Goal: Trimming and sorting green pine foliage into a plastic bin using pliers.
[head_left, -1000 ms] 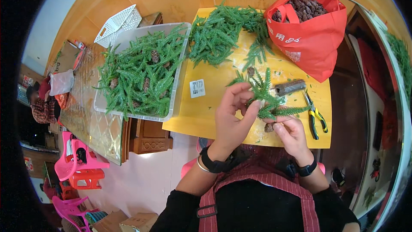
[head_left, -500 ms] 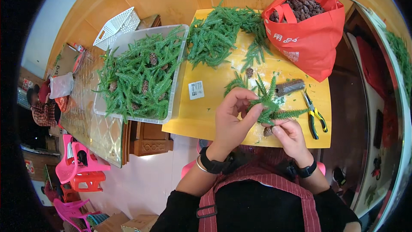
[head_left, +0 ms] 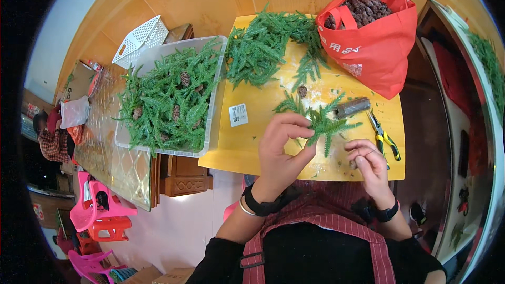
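My left hand point(head_left: 284, 147) pinches a green artificial pine sprig point(head_left: 330, 125) between thumb and fingers, above the yellow table point(head_left: 236, 150). To its right, apart from the sprig, my right hand point(head_left: 372, 165) is closed with curled fingers. Something small and brownish shows at its fingertips, too hidden to name. Beyond the sprig lie a single pine cone point(head_left: 302, 91) and a dark cylindrical roll point(head_left: 352, 107). Pliers with yellow-and-black handles point(head_left: 388, 143) rest to the right of the roll. Another sprig point(head_left: 288, 104) lies partly behind my left hand.
A clear plastic bin point(head_left: 209, 131) of greenery and pine cones stands at left. Loose branches point(head_left: 258, 47) are heaped at the table's back. A red bag point(head_left: 381, 55) holds many pine cones. Farther left are a white basket point(head_left: 141, 39), pink chairs point(head_left: 87, 205) and another person point(head_left: 52, 139).
My right hand has pulled away from the sprig, to the right. The pine cone that was beneath the sprig no longer shows there. My left hand still holds the sprig.
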Demonstrator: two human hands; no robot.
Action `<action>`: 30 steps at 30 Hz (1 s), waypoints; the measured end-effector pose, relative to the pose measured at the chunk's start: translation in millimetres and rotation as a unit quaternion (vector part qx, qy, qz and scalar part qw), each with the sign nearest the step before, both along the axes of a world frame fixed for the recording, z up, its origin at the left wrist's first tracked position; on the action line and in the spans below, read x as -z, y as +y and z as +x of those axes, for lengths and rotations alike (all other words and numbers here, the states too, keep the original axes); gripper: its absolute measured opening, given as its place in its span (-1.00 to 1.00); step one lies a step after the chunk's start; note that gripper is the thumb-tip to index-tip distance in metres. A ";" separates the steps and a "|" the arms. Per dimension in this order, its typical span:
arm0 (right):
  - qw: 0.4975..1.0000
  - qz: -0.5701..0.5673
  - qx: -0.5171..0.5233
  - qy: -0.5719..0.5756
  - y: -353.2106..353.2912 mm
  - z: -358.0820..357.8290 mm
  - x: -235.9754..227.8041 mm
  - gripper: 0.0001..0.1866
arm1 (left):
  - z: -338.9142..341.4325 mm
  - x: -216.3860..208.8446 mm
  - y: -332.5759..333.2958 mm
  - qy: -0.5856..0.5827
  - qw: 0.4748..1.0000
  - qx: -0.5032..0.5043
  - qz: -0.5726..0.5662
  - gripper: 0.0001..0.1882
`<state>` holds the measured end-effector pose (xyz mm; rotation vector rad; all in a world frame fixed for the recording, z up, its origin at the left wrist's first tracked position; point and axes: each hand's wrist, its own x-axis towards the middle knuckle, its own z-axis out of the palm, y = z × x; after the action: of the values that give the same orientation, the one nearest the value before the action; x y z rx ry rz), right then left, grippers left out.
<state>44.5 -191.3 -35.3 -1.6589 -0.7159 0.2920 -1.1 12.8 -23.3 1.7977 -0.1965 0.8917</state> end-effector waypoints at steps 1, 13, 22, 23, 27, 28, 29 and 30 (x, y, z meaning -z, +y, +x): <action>1.000 0.004 0.027 0.006 -2.7 -2.9 -4.0 -0.82 | -0.1 -0.7 -1.4 0.000 1.000 0.002 0.000 -0.74; 0.971 0.045 -0.034 -0.233 28.4 13.0 -41.7 -0.83 | -3.4 1.8 -10.1 0.078 0.991 0.072 -0.085 -0.82; 0.964 0.064 -0.026 -0.257 32.9 7.4 -29.4 -0.83 | -1.5 -0.6 -9.5 0.195 0.892 0.197 -0.358 -0.60; 0.960 0.052 -0.032 -0.275 33.6 8.0 -29.7 -0.83 | -1.0 -2.9 -10.5 0.195 0.888 0.190 -0.371 -0.51; 0.951 0.043 -0.040 -0.303 33.8 11.2 -30.3 -0.82 | 1.4 -5.4 -12.2 0.185 0.878 0.187 -0.400 -0.41; 0.956 0.063 -0.042 -0.283 34.6 10.7 -31.0 -0.81 | 1.0 -5.0 -11.8 0.185 0.878 0.186 -0.400 -0.41; 0.960 0.084 -0.043 -0.262 35.1 10.4 -31.4 -0.81 | 0.3 -4.3 -11.0 0.196 0.876 0.188 -0.398 -0.44; 0.960 0.084 -0.044 -0.262 34.6 11.1 -30.9 -0.81 | -0.5 -3.1 -10.3 0.207 0.874 0.191 -0.396 -0.46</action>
<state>55.7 -156.7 -4.5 -1.5527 -1.1773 -0.1557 -1.6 2.5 -20.2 1.0713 0.0902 0.2130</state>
